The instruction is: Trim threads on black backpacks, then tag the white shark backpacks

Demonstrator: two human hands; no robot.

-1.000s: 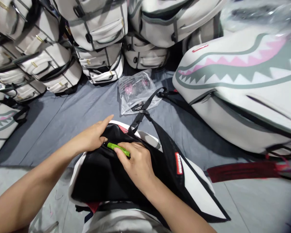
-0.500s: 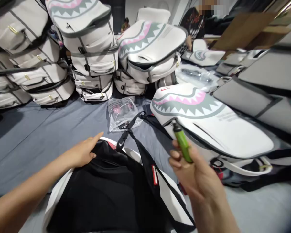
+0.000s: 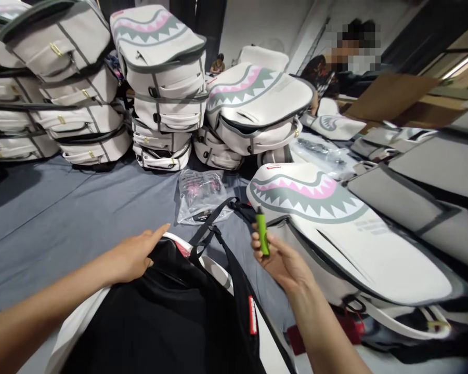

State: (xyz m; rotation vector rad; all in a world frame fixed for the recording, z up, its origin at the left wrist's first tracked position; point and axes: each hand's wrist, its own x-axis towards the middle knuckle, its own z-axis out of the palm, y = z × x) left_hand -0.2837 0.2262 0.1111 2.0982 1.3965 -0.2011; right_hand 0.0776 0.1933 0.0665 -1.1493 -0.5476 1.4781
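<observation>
My right hand (image 3: pixel 283 262) is closed on a small green lighter (image 3: pixel 262 234), held upright above the grey cloth. My left hand (image 3: pixel 134 254) rests with fingers stretched on the top edge of a black and white backpack (image 3: pixel 171 322) lying back-side up in front of me. Its black strap (image 3: pixel 214 221) runs up toward a clear plastic bag (image 3: pixel 200 195). A white backpack with a pink and grey shark mouth (image 3: pixel 327 223) lies just right of my right hand.
Stacks of white shark-mouth backpacks (image 3: pixel 161 88) line the far side of the grey cloth (image 3: pixel 62 213). More bags and grey flat pieces (image 3: pixel 432 182) fill the right. A person (image 3: pixel 335 67) sits at the back right, another farther off.
My right hand lifted the green lighter off the black backpack and moved right and up. The view tilted up, showing the room. My left hand stayed on the backpack.
</observation>
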